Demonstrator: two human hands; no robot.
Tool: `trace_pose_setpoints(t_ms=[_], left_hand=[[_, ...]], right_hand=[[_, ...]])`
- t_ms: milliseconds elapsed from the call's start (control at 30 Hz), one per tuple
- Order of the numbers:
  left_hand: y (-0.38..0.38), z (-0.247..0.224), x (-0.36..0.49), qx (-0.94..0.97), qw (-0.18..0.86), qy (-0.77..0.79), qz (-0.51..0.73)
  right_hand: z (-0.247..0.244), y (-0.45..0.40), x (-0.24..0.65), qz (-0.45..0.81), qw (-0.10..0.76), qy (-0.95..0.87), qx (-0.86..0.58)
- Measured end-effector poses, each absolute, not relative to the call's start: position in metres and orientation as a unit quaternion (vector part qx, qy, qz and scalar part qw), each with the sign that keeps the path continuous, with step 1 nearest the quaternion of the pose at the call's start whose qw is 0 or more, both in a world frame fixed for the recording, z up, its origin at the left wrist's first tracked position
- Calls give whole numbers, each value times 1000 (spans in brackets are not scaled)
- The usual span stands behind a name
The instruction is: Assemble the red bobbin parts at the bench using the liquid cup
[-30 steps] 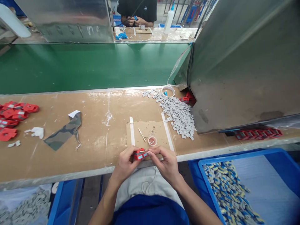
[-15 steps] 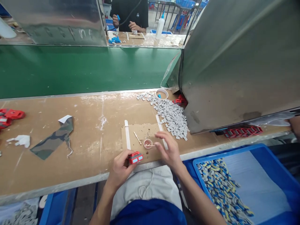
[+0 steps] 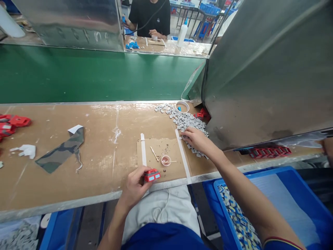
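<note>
My left hand grips a small red toy vehicle part with grey trim and two pale blue windows, at the table's front edge. My right hand reaches to the left side of a heap of small flat grey pieces. Its fingers are bent together at the pieces, and whatever lies between the tips is too small to make out. Between the hands stands a small round cup with a thin stick resting across it. Left of the cup lies a short pale stick.
A tape roll sits at the heap's back. Camouflage cloth, a white scrap and red parts lie left. A metal panel rises at right, above a blue tray of parts. A co-worker sits opposite.
My right hand has moved from beside the cup, forward and right, to the grey heap, its fingers drawing together. The left hand still holds the red part in much the same place.
</note>
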State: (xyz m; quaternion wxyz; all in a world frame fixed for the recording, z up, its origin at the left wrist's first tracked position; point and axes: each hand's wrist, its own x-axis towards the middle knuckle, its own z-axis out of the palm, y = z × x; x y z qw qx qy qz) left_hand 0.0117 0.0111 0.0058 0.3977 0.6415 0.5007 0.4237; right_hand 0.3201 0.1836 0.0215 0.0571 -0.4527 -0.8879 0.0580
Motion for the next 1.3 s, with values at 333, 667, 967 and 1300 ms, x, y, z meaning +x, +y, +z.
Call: trace_pose_setpoints(t_ms=[333,667,967,1300], left_hand=[[12,6,10,632,411,502,424],[13,10,7,648,409,485,421],[12,7,7,646,412,475,433],[10,2,0,641,502,428,393]], right_hand=[[21,174,313,27,86,-871,-483],[24,91,313,140,244,-802,-526],[8,74,295,330,258,-752,-509],[30,42,280,379,329,-704,-502]])
